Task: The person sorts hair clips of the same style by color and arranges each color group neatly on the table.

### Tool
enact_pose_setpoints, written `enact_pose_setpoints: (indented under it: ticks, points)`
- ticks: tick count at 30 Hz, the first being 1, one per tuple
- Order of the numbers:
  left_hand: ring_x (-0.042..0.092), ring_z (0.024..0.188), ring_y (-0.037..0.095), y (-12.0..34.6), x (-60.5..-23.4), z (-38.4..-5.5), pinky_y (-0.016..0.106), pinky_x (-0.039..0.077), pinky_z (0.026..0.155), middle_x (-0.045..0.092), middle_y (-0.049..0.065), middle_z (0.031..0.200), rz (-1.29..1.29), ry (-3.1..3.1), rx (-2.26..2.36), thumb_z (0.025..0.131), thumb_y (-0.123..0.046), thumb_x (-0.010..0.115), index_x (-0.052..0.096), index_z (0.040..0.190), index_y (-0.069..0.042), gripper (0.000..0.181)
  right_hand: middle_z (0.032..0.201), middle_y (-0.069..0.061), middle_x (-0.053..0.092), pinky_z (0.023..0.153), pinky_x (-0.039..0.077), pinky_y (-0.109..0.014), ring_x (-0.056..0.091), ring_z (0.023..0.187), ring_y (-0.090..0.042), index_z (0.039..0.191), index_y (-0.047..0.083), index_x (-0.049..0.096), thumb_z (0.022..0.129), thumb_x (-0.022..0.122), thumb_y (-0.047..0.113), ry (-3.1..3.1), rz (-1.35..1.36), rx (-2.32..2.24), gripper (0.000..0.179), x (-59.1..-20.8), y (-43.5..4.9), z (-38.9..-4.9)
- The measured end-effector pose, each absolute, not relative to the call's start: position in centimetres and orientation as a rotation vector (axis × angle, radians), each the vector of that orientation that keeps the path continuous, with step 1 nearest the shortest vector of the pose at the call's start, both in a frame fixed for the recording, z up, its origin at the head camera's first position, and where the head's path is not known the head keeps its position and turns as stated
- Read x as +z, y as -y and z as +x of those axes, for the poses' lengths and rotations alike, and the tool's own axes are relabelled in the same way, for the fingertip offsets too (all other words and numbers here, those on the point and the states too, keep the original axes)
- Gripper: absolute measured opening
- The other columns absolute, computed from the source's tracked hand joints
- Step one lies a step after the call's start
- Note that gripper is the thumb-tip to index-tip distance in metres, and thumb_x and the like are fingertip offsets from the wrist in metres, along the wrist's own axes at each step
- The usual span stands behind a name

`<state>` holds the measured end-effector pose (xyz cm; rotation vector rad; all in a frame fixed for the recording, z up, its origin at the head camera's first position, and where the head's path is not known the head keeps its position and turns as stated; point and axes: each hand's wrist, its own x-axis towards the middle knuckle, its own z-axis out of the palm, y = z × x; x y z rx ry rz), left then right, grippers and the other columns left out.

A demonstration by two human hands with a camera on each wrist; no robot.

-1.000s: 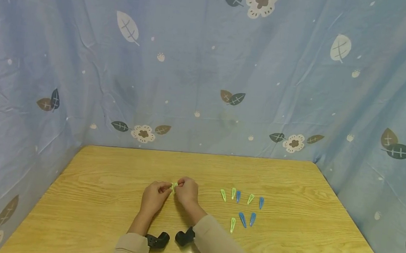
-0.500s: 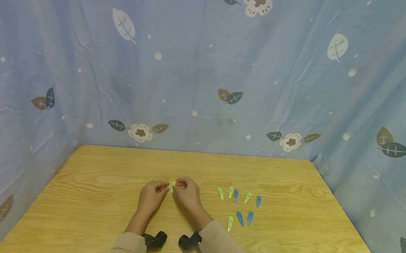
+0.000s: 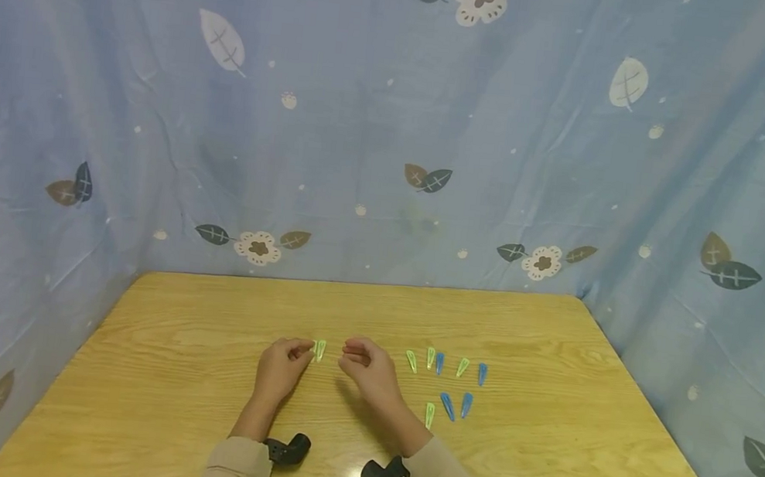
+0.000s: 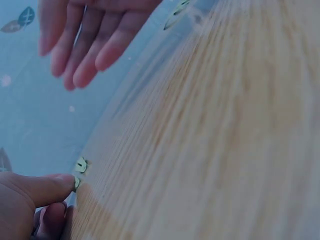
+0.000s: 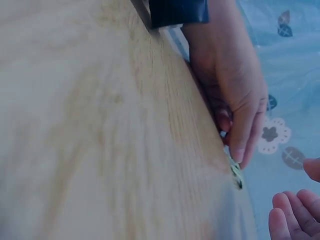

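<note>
My left hand pinches a green snap hair clip between thumb and finger at the tabletop, left of centre. Right beside that clip lies a second green hair clip, the two roughly parallel. My right hand hovers a little to the right, fingers loosely bent and holding nothing. In the left wrist view the right hand's fingers hang extended above the table. The pinched clip is mostly covered by the left fingertips in the head view.
Several more clips lie to the right: green clips and blue clips, loosely scattered. The wooden table ends at a blue patterned curtain behind and at the sides. Each wrist wears a black camera.
My right hand has let go of the second green clip and drawn away to the right. The left hand stays at its clip. The head view has shifted slightly.
</note>
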<state>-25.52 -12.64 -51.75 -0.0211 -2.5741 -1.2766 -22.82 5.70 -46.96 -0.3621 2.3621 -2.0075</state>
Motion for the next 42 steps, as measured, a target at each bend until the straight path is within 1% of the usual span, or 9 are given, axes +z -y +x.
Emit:
enact_pose_setpoints:
  ticks: [3,6,11,15,20,25,29,35,42]
  points:
    - [0.049,0.068,0.015,12.6,-51.8,-25.6,0.029,0.04,0.06,0.058,0.003,0.077,-0.03,2.572,-1.28,0.085,-0.01,0.072,0.074,0.1,-0.004,0.017,0.115,-0.025,0.06,0.085,0.051,-0.029,0.06,0.107,-0.035,0.119,-0.008,0.057,0.091,0.062,0.006,-2.372,-0.38,-1.989,0.031,-45.2,-6.4,-21.3]
    - [0.049,0.068,0.015,12.5,-51.9,-25.7,0.029,0.04,0.061,0.058,0.002,0.077,-0.027,2.567,-1.295,0.085,-0.01,0.072,0.074,0.099,-0.005,0.016,0.116,-0.022,0.06,0.087,0.05,-0.028,0.059,0.108,-0.035,0.121,-0.007,0.057,0.092,0.062,0.009,-2.366,-0.406,-1.987,0.033,-44.8,-7.3,-20.5]
    - [0.049,0.069,0.015,12.3,-52.0,-25.7,0.028,0.041,0.061,0.059,0.002,0.078,-0.026,2.563,-1.328,0.085,-0.009,0.072,0.074,0.1,-0.004,0.016,0.12,-0.024,0.058,0.09,0.048,-0.026,0.057,0.111,-0.037,0.124,-0.006,0.055,0.091,0.065,0.008,-2.325,-0.419,-2.037,0.036,-46.5,-9.5,-20.1]
    - [0.049,0.069,0.015,12.3,-52.0,-25.7,0.028,0.041,0.061,0.058,0.003,0.079,-0.02,2.562,-1.337,0.085,-0.009,0.071,0.074,0.1,-0.004,0.016,0.123,-0.023,0.057,0.091,0.047,-0.025,0.057,0.113,-0.033,0.124,-0.004,0.056,0.09,0.066,0.009,-2.354,-0.387,-2.044,0.037,-47.9,-11.7,-19.5]
    - [0.048,0.069,0.015,12.3,-52.1,-25.7,0.028,0.041,0.061,0.059,0.003,0.079,-0.019,2.565,-1.34,0.085,-0.009,0.071,0.074,0.1,-0.004,0.016,0.125,-0.021,0.057,0.093,0.047,-0.027,0.056,0.115,-0.032,0.126,-0.004,0.054,0.09,0.066,0.013,-2.381,-0.299,-2.021,0.042,-48.4,-14.7,-17.9]
    - [0.048,0.068,0.014,12.4,-52.1,-25.8,0.028,0.04,0.061,0.058,0.002,0.078,-0.016,2.571,-1.331,0.085,-0.009,0.071,0.074,0.101,-0.004,0.017,0.124,-0.019,0.058,0.092,0.048,-0.029,0.056,0.115,-0.032,0.126,-0.003,0.054,0.09,0.067,0.012,-2.429,-0.197,-2.026,0.041,-48.7,-16.9,-16.5]
    - [0.047,0.068,0.015,12.4,-51.9,-25.8,0.028,0.04,0.06,0.057,0.002,0.078,-0.009,2.582,-1.324,0.086,-0.01,0.071,0.074,0.101,-0.004,0.017,0.121,-0.017,0.061,0.092,0.049,-0.03,0.057,0.113,-0.033,0.123,-0.003,0.056,0.089,0.067,0.01,-2.524,-0.172,-2.016,0.038,-48.9,-17.8,-15.9]
    - [0.047,0.068,0.015,12.5,-51.9,-25.6,0.027,0.039,0.06,0.057,0.002,0.078,0.001,2.579,-1.326,0.085,-0.009,0.071,0.074,0.1,-0.004,0.016,0.12,-0.018,0.06,0.09,0.049,-0.026,0.058,0.111,-0.034,0.121,-0.006,0.055,0.089,0.066,0.007,-2.558,-0.092,-2.01,0.036,-49.4,-18.2,-15.3]
    - [0.047,0.068,0.014,12.6,-51.8,-25.6,0.027,0.04,0.059,0.057,0.002,0.078,0.003,2.572,-1.318,0.085,-0.01,0.071,0.074,0.101,-0.004,0.017,0.113,-0.018,0.064,0.085,0.052,-0.031,0.062,0.105,-0.031,0.118,-0.006,0.057,0.088,0.067,0.004,-2.738,-0.047,-1.875,0.034,-49.6,-18.3,-15.0]
